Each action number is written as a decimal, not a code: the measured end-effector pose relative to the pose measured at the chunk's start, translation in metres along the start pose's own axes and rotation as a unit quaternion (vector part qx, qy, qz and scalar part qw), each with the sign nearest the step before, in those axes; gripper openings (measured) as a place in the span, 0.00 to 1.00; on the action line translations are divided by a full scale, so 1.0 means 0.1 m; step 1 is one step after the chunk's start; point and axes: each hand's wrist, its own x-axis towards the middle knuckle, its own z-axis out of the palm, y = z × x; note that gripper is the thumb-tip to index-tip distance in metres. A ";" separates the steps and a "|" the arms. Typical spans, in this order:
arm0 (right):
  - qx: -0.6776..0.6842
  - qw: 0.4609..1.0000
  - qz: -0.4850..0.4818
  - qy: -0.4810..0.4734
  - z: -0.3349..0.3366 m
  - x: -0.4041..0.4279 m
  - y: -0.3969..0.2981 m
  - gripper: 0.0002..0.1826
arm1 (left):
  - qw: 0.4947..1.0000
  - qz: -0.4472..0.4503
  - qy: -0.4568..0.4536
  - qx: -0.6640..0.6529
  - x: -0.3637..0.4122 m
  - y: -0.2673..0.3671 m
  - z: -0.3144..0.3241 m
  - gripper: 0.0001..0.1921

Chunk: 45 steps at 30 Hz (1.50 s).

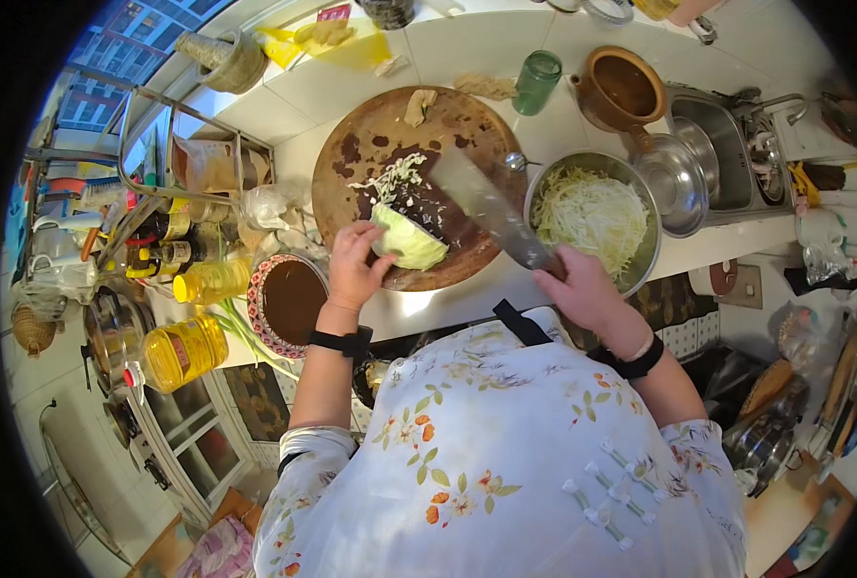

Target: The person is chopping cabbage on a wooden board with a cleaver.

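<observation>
My left hand (pixel 356 264) holds a cut piece of green cabbage (pixel 415 242) at its left side, on a round wooden chopping board (pixel 472 119). Shredded cabbage (pixel 397 178) lies just behind the piece. My right hand (pixel 580 285) grips the handle of a cleaver (pixel 490 206); its broad blade is over the right part of the board, apart from the cabbage piece. A steel bowl (pixel 654 249) to the right of the board is heaped with shredded cabbage (pixel 591 217).
A patterned bowl of brown liquid (pixel 295 300), oil bottles (pixel 186 350) and spring onions (pixel 237 325) are at left. A green glass (pixel 537 83) and a brown clay pot (pixel 627 87) stand behind. Steel basins (pixel 678 184) sit beside the sink (pixel 724 155) at right.
</observation>
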 end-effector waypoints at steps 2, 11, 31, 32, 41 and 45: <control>-0.086 0.994 -0.065 -0.025 0.22 0.11 -0.25 0.14 | 0.998 0.037 -0.043 0.008 0.04 0.04 0.00 0.31; -0.200 0.976 -0.066 -0.049 0.73 0.14 -0.66 0.14 | 0.988 0.117 -0.097 -0.019 0.10 -0.25 0.19 0.34; -0.189 0.979 -0.064 -0.037 0.94 0.35 -0.57 0.13 | 0.982 0.154 -0.107 -0.015 0.14 -0.27 0.21 0.35; -0.195 0.978 -0.041 -0.062 0.90 0.30 -0.53 0.13 | 0.983 0.148 -0.106 -0.015 0.13 -0.25 0.20 0.34; -0.138 0.987 -0.068 -0.037 1.36 0.71 -0.09 0.14 | 0.979 0.175 -0.100 0.024 0.12 -0.29 0.28 0.36; -0.117 0.990 -0.081 -0.027 1.46 0.88 0.02 0.13 | 0.979 0.179 -0.096 0.032 0.12 -0.28 0.27 0.37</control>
